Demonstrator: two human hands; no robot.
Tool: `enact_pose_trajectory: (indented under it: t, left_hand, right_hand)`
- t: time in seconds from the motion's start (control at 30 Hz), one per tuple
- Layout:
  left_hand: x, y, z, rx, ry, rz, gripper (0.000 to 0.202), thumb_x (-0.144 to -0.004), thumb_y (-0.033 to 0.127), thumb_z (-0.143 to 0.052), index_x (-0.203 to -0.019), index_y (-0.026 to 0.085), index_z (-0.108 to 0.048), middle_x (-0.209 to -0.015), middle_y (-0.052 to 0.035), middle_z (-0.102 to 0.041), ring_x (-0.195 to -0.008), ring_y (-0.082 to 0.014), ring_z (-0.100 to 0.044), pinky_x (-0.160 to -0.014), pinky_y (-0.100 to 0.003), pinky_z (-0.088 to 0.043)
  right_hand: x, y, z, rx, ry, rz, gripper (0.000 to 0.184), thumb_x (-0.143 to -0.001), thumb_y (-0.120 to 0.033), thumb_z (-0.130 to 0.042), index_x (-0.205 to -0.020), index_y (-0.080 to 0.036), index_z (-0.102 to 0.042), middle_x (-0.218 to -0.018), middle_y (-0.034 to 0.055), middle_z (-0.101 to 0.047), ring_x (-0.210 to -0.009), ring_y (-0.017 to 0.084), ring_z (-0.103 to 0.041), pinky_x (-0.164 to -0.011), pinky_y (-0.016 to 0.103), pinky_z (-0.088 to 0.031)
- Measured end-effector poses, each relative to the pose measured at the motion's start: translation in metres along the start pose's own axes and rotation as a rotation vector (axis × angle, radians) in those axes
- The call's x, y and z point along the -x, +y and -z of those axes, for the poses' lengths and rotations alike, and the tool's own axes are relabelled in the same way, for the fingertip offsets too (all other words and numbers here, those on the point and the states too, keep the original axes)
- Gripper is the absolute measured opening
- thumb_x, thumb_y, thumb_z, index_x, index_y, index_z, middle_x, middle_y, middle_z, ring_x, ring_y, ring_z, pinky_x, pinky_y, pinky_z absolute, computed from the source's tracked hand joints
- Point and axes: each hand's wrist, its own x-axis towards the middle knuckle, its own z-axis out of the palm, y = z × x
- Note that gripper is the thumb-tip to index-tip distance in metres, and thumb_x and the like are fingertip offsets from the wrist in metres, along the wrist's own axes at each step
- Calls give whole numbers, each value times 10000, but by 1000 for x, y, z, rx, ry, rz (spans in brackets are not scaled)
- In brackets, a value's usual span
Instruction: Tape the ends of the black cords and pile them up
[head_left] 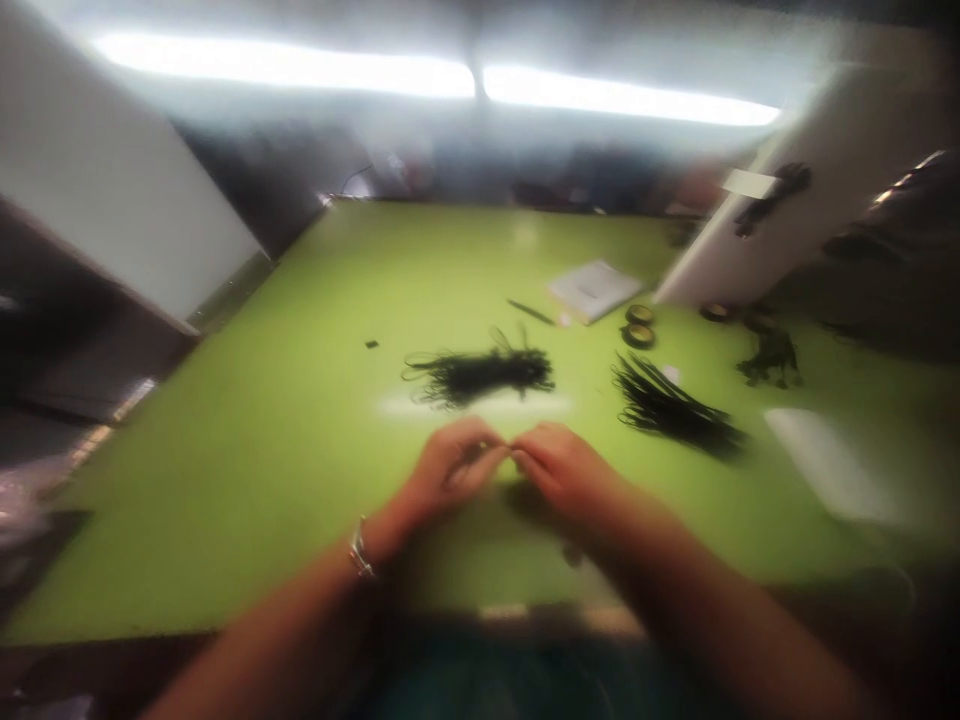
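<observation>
Well, my left grip [459, 458] and right grip [561, 462] meet at the fingertips; whether they pinch anything, I can't tell. Just beyond, looped black cords [480, 374] lie on the desk [300, 470].

Black cord bundle [480, 375], loops leftward

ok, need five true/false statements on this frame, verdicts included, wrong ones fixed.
1. The left hand and right hand have their fingers close together. True.
2. The looped black strand bundle lies on the smooth green tabletop. True.
3. That bundle is nearer the wearer than both hands. False: it lies beyond them.
4. Two round black rolls lie right of it. True.
5. The right hand holds those rolls. False: they're on the tabletop.
</observation>
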Motion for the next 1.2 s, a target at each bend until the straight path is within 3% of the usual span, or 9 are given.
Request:
enact_pose_trajectory:
  t: [0.17,0.33,0.5,0.63,0.73,0.83,0.97,1.07,1.2]
  left_hand:
    - [-1,-3,4,24,-70,14,168,-830,287,-643,-951,186,-701,-840,-49,-646,-747,-162,-571,-708,-276,-455]
    - [-4,0,14,254,-174,173,165,-806,307,-659,-792,150,-709,-781,-44,-614,-698,-150,-541,-643,-262,-424]
    - [-2,11,12,539,-147,397,271,-784,382,-701,-749,118,-653,-548,40,-416,-490,-71,-334,-472,-227,-226]
    - [0,10,5,626,-54,495,311,-803,409,-679,-706,121,-616,-503,68,-324,-449,-60,-271,-447,-228,-171]
    - [0,6,5,436,-16,385,266,-821,352,-663,-681,132,-609,-539,39,-411,-497,-84,-362,-480,-237,-271]
    - [0,4,6,115,10,103,198,-839,277,-637,-697,140,-636,-689,-29,-559,-665,-141,-497,-631,-280,-405]
    - [-1,2,5,-46,-51,-145,127,-876,213,-578,-807,150,-665,-805,-68,-607,-766,-169,-544,-722,-302,-451]
    - [-1,-1,5,-35,-88,-182,97,-870,207,-597,-883,157,-679,-858,-72,-619,-803,-171,-565,-745,-302,-465]
    - [-3,-4,10,41,-136,-38,125,-849,240,-632,-918,166,-705,-877,-67,-631,-807,-173,-571,-738,-300,-465]
  right_hand:
    - [2,5,-3,-6,59,44,190,-914,-149,-540,-746,-182,-622,-665,9,-611,-667,147,-498,-640,269,-389]
    - [4,7,-1,278,221,183,222,-927,-124,-477,-787,-172,-643,-585,18,-557,-641,168,-429,-674,312,-370]
    - [7,6,0,465,348,259,174,-908,-87,-510,-965,-155,-660,-635,30,-618,-687,186,-473,-678,333,-353]
    - [6,5,-3,403,342,229,165,-922,-128,-527,-969,-183,-676,-658,25,-654,-698,181,-503,-697,336,-363]
    - [4,6,-2,224,231,128,105,-915,-231,-585,-907,-202,-685,-801,38,-705,-802,187,-555,-785,348,-390]
    - [1,3,0,102,83,59,156,-927,-274,-565,-1007,-194,-673,-963,59,-717,-917,213,-583,-869,385,-393]
    - [0,-3,3,-97,-75,-91,205,-954,-218,-484,-846,-184,-655,-786,21,-691,-725,156,-586,-721,301,-434]
    - [1,-2,4,-200,-45,-142,191,-934,-208,-527,-770,-188,-622,-712,-9,-652,-666,128,-555,-640,245,-419]
    - [2,6,2,48,155,94,159,-916,-189,-551,-774,-177,-623,-686,22,-619,-709,163,-504,-706,291,-408]
